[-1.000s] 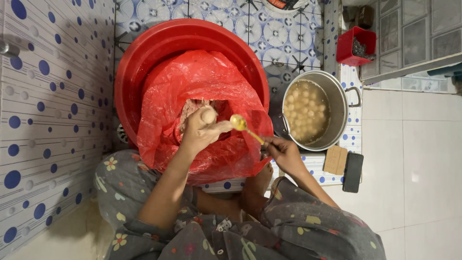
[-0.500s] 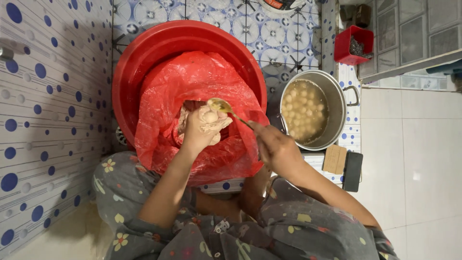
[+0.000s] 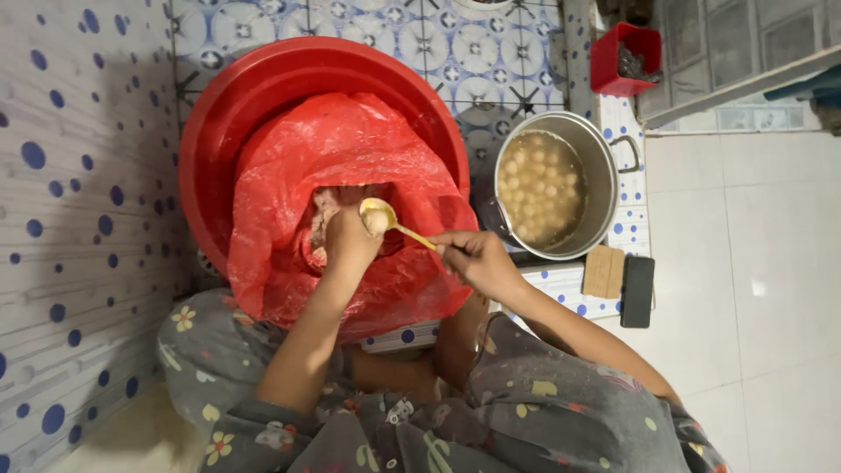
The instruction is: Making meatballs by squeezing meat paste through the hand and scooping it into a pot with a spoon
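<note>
Left hand (image 3: 346,241) was clenched on pale paste inside the crinkled red plastic bag (image 3: 350,158) lining the round red plastic basin (image 3: 254,96). Right hand (image 3: 473,258) pinched a gold metal spoon (image 3: 385,219), bowl at the left fist.

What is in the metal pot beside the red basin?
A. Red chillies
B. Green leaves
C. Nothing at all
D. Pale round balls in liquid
D: the pot to the right of the red basin holds many pale round balls sitting in a cloudy, brownish liquid.
</note>
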